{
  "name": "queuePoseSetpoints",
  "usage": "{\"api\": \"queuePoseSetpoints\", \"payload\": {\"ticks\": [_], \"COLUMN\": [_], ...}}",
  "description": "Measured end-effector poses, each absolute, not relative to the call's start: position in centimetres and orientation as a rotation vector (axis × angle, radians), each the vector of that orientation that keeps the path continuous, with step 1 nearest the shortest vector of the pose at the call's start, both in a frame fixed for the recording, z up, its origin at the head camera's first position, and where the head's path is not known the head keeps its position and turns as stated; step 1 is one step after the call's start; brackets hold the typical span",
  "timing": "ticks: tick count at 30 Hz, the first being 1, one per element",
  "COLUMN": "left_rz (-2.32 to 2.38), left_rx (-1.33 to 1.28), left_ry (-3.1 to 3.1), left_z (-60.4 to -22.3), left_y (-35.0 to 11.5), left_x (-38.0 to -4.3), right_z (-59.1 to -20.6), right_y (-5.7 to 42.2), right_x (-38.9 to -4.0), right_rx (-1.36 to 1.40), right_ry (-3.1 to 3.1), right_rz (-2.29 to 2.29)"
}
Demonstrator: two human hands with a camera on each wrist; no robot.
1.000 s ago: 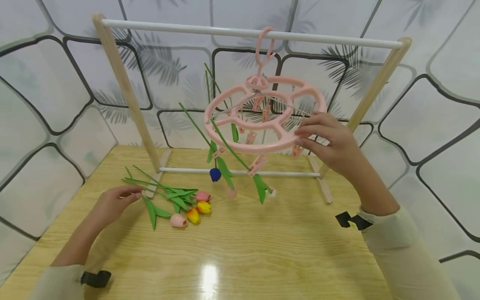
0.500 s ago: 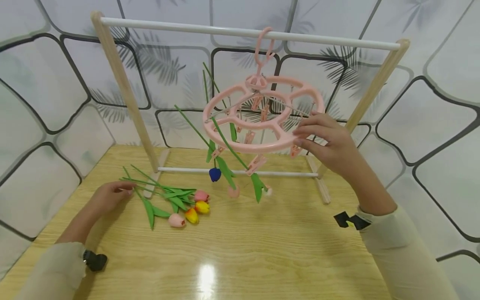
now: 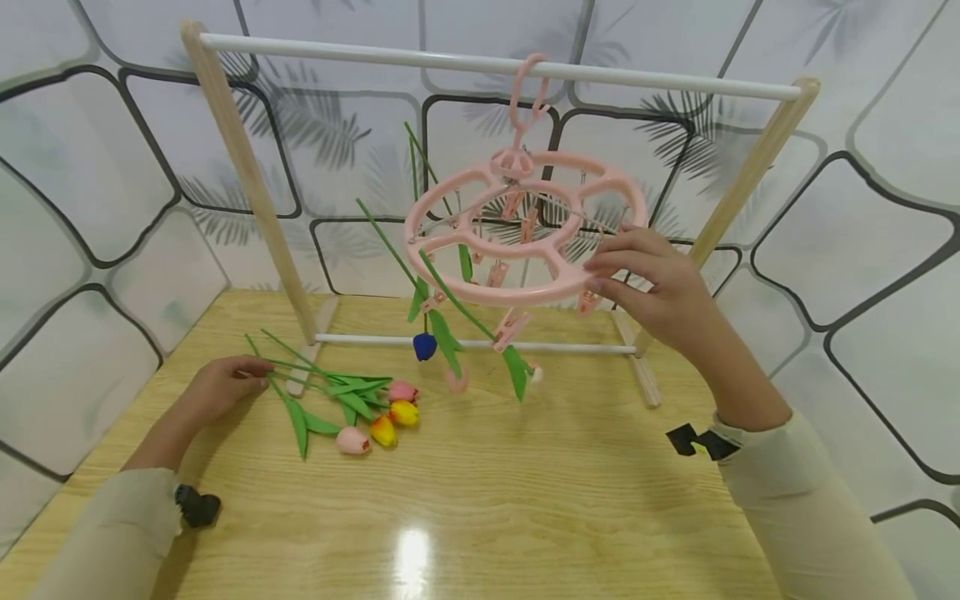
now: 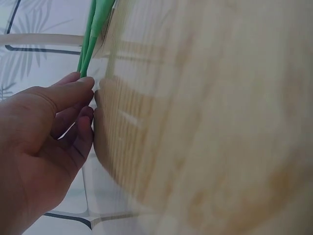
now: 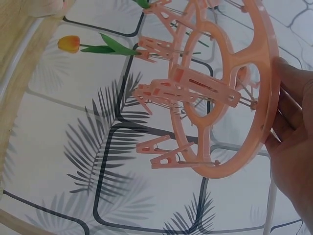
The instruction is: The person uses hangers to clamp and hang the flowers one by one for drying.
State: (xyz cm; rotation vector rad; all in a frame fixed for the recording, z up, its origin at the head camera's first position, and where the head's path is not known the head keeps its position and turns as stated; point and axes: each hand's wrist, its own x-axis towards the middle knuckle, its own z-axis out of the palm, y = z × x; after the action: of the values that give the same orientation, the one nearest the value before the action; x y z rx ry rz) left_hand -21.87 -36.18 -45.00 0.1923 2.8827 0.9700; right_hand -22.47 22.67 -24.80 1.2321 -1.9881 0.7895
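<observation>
On the table at left lie several artificial tulips with green stems, among them a pale pink tulip (image 3: 353, 441) and a yellow-orange tulip (image 3: 405, 413). My left hand (image 3: 221, 390) is at their stem ends. In the left wrist view its thumb and forefinger pinch green stems (image 4: 87, 61). A round pink clip hanger (image 3: 517, 296) hangs by its hook from a white rail. With thumb and fingertips my right hand (image 3: 648, 279) holds the near right part of its ring. Clothespins (image 3: 512, 327) under the ring grip several tulips head-down, including a blue tulip (image 3: 424, 347) and a whitish tulip (image 3: 536, 375).
The white top rail (image 3: 420, 58) spans two slanted wooden posts (image 3: 251, 179) on feet. A lower white bar (image 3: 570, 347) runs behind the hanging flowers. Patterned wall panels (image 3: 862, 250) enclose the table (image 3: 525, 500) at the back and sides.
My left hand has drawn back a little to the left and up along the stems, and its fingers have closed on them. The hanging tulips sway slightly. My right hand stays on the ring.
</observation>
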Motion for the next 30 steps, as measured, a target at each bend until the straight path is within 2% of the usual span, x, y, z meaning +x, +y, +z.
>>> {"api": "queuePoseSetpoints", "payload": {"ticks": [14,30], "left_rz": [0.909,0.865], "left_rx": [0.165,0.317], "left_ry": [2.9,2.995], "left_z": [-45.2,-44.9], "left_y": [-36.3,-36.5], "left_x": [-22.1,-20.7], "right_z": [-24.7,-24.9], "right_y": [22.8,22.6], "right_x": [-22.3,-22.6], "right_rx": [1.206,1.207], "right_ry": [-2.047,-1.994], "right_rz": [0.75,0.784]}}
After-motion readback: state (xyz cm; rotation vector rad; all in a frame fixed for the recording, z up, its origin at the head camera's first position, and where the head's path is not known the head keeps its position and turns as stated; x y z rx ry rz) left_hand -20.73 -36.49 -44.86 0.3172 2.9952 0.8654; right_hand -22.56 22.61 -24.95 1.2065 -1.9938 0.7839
